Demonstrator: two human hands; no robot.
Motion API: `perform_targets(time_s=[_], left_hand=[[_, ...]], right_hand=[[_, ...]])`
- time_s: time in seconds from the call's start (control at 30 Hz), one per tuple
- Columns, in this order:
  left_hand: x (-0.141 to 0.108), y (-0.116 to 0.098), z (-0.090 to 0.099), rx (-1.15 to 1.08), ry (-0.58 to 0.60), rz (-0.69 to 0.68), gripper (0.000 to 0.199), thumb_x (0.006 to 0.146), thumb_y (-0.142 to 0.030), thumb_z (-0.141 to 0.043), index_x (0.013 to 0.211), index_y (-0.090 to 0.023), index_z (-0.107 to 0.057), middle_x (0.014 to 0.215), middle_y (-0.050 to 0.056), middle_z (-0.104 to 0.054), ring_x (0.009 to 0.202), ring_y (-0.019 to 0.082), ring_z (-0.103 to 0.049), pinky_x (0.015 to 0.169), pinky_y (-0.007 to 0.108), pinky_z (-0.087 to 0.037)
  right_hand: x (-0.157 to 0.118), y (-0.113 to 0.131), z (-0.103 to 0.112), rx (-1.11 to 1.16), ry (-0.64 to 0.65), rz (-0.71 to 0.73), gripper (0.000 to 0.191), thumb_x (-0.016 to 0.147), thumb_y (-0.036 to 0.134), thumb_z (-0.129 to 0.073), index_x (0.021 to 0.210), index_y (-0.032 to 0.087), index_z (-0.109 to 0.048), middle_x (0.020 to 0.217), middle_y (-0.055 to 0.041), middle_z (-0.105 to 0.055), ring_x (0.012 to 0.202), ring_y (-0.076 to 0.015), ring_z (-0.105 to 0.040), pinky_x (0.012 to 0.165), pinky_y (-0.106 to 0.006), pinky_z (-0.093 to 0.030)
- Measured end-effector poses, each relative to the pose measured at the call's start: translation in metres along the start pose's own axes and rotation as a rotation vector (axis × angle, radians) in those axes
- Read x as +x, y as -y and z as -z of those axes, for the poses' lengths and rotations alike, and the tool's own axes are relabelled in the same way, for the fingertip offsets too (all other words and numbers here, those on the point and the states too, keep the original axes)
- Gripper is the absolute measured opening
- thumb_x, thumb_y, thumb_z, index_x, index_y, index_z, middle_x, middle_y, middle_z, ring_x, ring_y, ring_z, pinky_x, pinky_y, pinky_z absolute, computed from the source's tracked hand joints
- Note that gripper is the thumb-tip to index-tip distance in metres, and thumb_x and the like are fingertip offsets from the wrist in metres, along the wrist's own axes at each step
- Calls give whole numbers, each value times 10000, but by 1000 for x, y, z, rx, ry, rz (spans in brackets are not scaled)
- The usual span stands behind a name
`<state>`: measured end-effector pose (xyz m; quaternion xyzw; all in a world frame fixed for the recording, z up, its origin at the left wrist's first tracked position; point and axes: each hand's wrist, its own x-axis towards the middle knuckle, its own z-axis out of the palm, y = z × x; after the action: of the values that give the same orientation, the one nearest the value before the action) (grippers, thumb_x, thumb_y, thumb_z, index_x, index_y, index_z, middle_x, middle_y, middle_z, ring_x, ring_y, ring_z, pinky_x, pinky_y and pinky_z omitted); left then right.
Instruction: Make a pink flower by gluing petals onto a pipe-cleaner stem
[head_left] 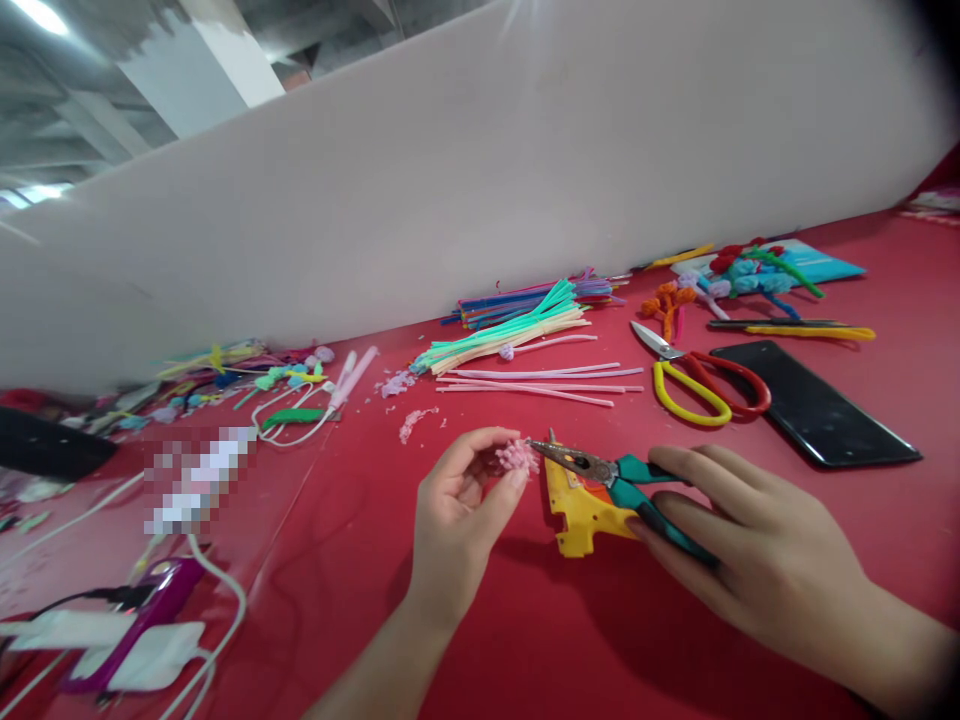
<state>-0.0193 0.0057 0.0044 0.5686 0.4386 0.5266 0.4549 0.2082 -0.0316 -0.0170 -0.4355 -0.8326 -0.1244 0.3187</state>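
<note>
Between the thumb and fingers of my left hand [465,500] is a small fuzzy pink pipe-cleaner piece [516,456]. My right hand [765,550] grips the green handles of needle-nose pliers [600,470]. The pliers' tips are at the right side of the pink piece; whether the jaws pinch it I cannot tell. Under the pliers lies a yellow glue gun [581,515] on the red table. Just beyond my hands are loose pink pipe cleaners [540,386] and pink fluff scraps [415,425].
Scissors [690,375] with red and yellow handles lie beside a black phone [817,400]. Bundled pipe cleaners [510,330] lie near the white partition [450,180]. Twisted pipe-cleaner pieces [750,270] sit back right. White cables [232,580] and a purple-edged power strip [142,630] occupy the left.
</note>
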Motion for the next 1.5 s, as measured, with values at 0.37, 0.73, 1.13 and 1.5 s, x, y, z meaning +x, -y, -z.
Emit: perform_targets(time_s=[0.37,0.73,1.13,1.5], left_hand=[[0,-1,1,-41,-63,-8,193,791,-187,-677,978,-234,-680,934,-3,-680,852,93,-622,778,142,-483],[-1,-2,0,78,-25,-52,203,800,-192,-662,997,-236,-678,964,11,-675,885,121,-625,802,178,-486],[-3,-3,-2,-17,-60,23,183,763,-199,-695,946,-208,-691,912,25,-691,827,130,-638,751,188,-499],[-3,-8,-7,-43,-114,78,151,716,-218,-721,850,-167,-675,789,25,-666,728,132,-614,683,216,-500]], right_hand=[[-1,1,4,182,21,-83,53,847,213,-559,821,176,-587,1048,-130,-559,852,-218,-601,658,-333,-496],[3,3,5,235,57,-103,104,868,222,-524,829,169,-605,1002,-124,-570,797,-197,-607,633,-323,-509],[1,4,5,94,3,-14,104,859,183,-527,784,174,-598,1019,-135,-591,802,-220,-596,623,-327,-480],[1,6,6,-149,-9,123,169,867,142,-499,764,178,-629,963,-114,-646,798,-234,-584,610,-350,-440]])
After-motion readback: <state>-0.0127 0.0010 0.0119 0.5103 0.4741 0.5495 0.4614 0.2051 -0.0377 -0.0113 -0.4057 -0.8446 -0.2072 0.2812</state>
